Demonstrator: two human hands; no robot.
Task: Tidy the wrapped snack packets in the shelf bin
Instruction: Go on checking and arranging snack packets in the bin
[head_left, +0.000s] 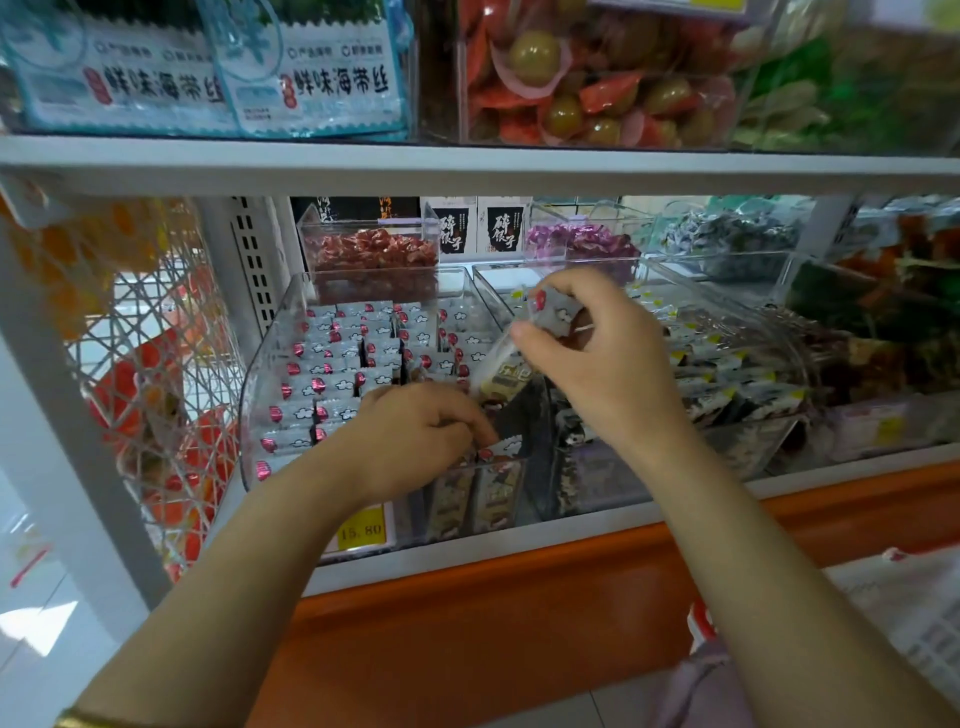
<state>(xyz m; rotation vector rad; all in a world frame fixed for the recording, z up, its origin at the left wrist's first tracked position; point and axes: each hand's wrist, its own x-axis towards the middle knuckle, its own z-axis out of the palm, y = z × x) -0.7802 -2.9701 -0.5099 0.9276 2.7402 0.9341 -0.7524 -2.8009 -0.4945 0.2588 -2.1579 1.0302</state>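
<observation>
two hands in the packet bin

a white wire basket (156, 364) of orange goods stood left of the clear shelf bin (260, 374). a neighbouring clear bin (779, 332) of dark packets with yellow corners stood just right of it. far behind were one bin of red sweets (371, 249), one of purple sweets (582, 241), and two black-labelled boxes (478, 228) between them. the shelf above (467, 166) carried two pale blue seaweed bags (208, 78) and a tub of red and green wrapped pieces (597, 88). one yellow price tag (361, 530) sat on the bin's near face, above an orange ledge (519, 623).

the shelf bin held wrapped snack packets (337, 364), silver-white with a red mark. they lay in rows from far to near, too many to count. the forearms hid the near rows.

the left hand (415, 431) reached into the near right corner of the bin. its grip was curled down onto an upright packet (501, 452) at the front wall. the right hand (597, 353) hovered above the bin's right wall, its grip clamped by thumb and fingers on a lifted packet (550, 312).
</observation>
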